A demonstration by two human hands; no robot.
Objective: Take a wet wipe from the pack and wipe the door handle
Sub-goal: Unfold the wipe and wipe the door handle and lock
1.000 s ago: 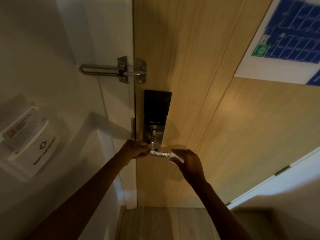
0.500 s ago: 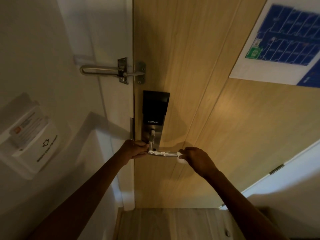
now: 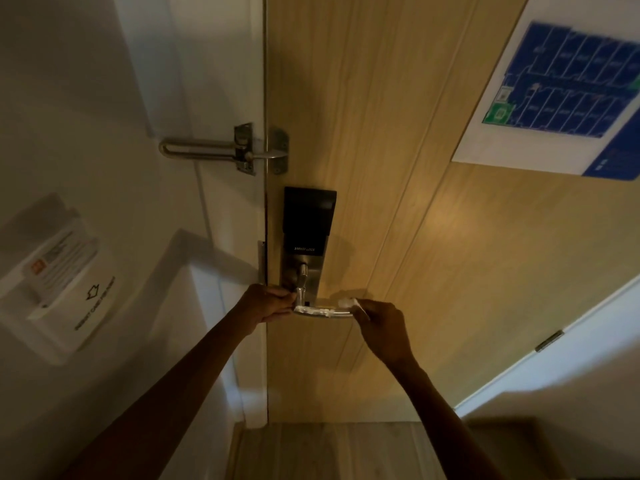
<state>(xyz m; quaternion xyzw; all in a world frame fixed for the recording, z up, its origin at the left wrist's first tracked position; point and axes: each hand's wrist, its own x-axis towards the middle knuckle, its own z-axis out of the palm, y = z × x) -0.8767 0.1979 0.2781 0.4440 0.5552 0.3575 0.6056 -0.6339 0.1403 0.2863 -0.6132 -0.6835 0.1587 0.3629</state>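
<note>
A metal lever door handle (image 3: 304, 284) sticks out of a black and steel smart lock (image 3: 308, 223) on a wooden door (image 3: 398, 237). A white wet wipe (image 3: 323, 310) is stretched along the lever. My left hand (image 3: 265, 303) pinches the wipe's left end beside the handle's neck. The wipe's right end is pinched by my right hand (image 3: 384, 329) at the tip of the lever, where a bunched bit of wipe shows above my fingers. The wipe pack is not in view.
A metal swing-bar door guard (image 3: 225, 150) bridges the white door frame (image 3: 221, 98) and the door above the lock. A key card holder (image 3: 59, 282) hangs on the left wall. An evacuation plan (image 3: 561, 91) is fixed at the door's upper right. Wooden floor (image 3: 329, 452) lies below.
My right hand has moved right and slightly up along the lever, drawing the wipe's right end out to the lever's tip. My left hand has stayed by the handle's neck.
</note>
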